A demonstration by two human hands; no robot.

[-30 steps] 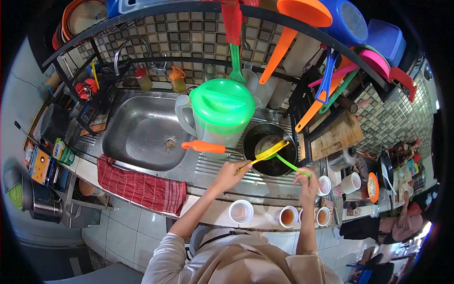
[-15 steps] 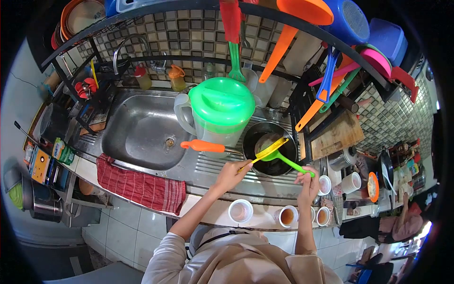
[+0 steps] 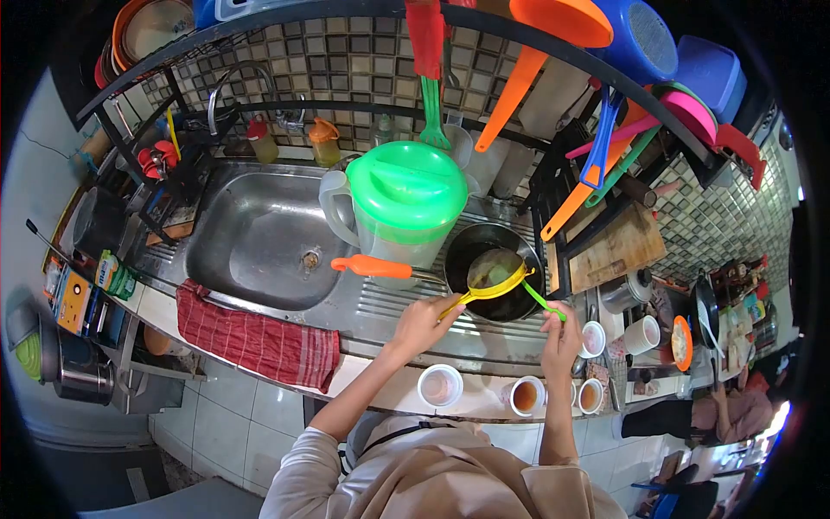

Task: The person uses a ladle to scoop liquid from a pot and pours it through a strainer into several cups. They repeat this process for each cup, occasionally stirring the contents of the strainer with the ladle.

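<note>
My left hand [image 3: 425,322] is closed around the handle of a yellow strainer [image 3: 494,292], whose mesh bowl is over the dark pot [image 3: 474,233]. Closed on the thin handle of a green ladle [image 3: 545,300] is my right hand [image 3: 562,330]. The ladle's bowl is mostly hidden by the strainer, with a green patch showing through the mesh. Along the counter's front edge stand white cups; one cup [image 3: 526,395] near my right forearm and another cup [image 3: 591,397] contain brown liquid. A further cup [image 3: 441,386] stands between my forearms.
Left of the pot is a clear pitcher [image 3: 406,192] with a green lid, beside an orange-handled utensil [image 3: 372,265]. Further left are the steel sink [image 3: 259,225] and a red cloth [image 3: 259,337]. Utensils hang from a rack [image 3: 346,10] overhead. Another person [image 3: 735,417] stands at far right.
The strainer has tipped toward me so its mesh shows, and sits slightly lower over the pot. The ladle's bowl has gone behind it. The other person's arm has shifted.
</note>
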